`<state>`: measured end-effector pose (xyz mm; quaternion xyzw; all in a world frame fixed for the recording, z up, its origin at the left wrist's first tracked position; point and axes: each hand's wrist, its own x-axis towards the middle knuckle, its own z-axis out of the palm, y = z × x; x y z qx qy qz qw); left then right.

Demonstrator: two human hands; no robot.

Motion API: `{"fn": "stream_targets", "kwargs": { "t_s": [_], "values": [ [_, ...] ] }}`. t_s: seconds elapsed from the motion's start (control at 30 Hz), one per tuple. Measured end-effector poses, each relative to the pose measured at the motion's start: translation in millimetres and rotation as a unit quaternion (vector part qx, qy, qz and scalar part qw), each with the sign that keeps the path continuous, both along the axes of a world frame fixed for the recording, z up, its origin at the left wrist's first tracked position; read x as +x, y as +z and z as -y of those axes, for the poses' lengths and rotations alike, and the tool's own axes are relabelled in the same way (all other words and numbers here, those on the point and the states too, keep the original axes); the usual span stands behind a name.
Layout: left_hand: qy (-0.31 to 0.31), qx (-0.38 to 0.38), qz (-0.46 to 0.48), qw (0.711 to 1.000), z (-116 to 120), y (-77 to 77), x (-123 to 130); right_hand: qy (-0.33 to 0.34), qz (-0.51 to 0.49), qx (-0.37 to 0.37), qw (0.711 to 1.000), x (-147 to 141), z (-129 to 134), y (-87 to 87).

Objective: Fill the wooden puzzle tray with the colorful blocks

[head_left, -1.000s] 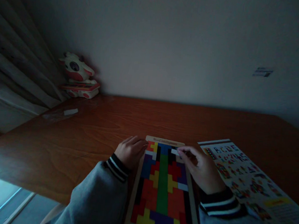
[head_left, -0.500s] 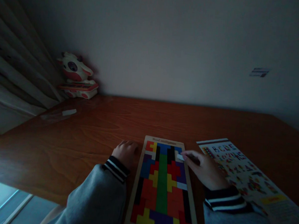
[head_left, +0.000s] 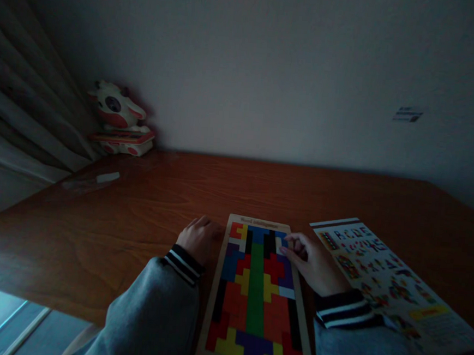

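Head view is showing a wooden tray lying on the table, holding multicoloured blocks around a long green strip. The right hand is bending thumb and forefinger beside a white block, grip unclear; the left hand is curling near the tray, its closure unclear.

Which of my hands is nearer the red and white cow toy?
Left. Your left hand is in front and right of the toy; your right hand is farther right.
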<state>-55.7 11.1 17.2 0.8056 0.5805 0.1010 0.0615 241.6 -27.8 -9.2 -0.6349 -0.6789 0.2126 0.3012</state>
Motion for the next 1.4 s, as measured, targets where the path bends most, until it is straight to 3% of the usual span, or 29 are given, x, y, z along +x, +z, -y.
{"fn": "stream_targets", "kwargs": {
  "t_s": [0.17,0.27,0.4,0.53,0.63,0.7,0.8,0.87,1.0,1.07,1.13,1.2,1.4],
  "values": [
    [-0.001,0.037,0.123,0.992,0,-1.9,2,-0.023,-0.039,-0.014,0.999,4,-1,-2.4],
    [-0.012,0.022,0.261,0.965,4,1.0,9,-0.028,-0.059,0.002,0.998,-1,1,6.3],
    [-0.016,-0.079,0.473,0.877,12,1.8,25,0.038,-0.082,-0.009,0.996,-20,9,26.3],
    [-0.031,-0.187,0.584,0.79,19,0.3,40,0.1,-0.148,-0.02,0.984,-43,16,36.4],
    [-0.044,-0.223,0.614,0.756,23,-0.8,47,0.114,-0.181,-0.029,0.976,-53,17,35.5],
    [-0.057,-0.229,0.618,0.75,25,-1.4,50,0.123,-0.182,-0.027,0.975,-55,17,34.4],
    [-0.072,-0.207,0.601,0.768,27,-0.7,52,0.128,-0.163,-0.002,0.978,-51,16,34.9],
    [-0.072,-0.167,0.565,0.805,26,0.9,49,0.115,-0.132,0.025,0.984,-43,15,35.4],
    [-0.095,0.03,0.381,0.919,21,-0.1,37,0.072,-0.052,0.095,0.992,-18,10,31.5],
    [-0.106,0.131,0.265,0.949,17,-4.8,31,0.046,-0.042,0.12,0.991,-7,8,27.6],
    [-0.102,0.173,0.177,0.964,15,-10.6,27,0.015,-0.042,0.118,0.992,-1,6,24.4],
    [-0.095,0.167,0.123,0.974,14,-14.8,27,-0.005,-0.036,0.103,0.994,1,6,23.0],
    [-0.103,0.111,0.074,0.986,16,-16.9,29,0.01,0.0,0.104,0.995,-2,6,20.6]
  ]
}}
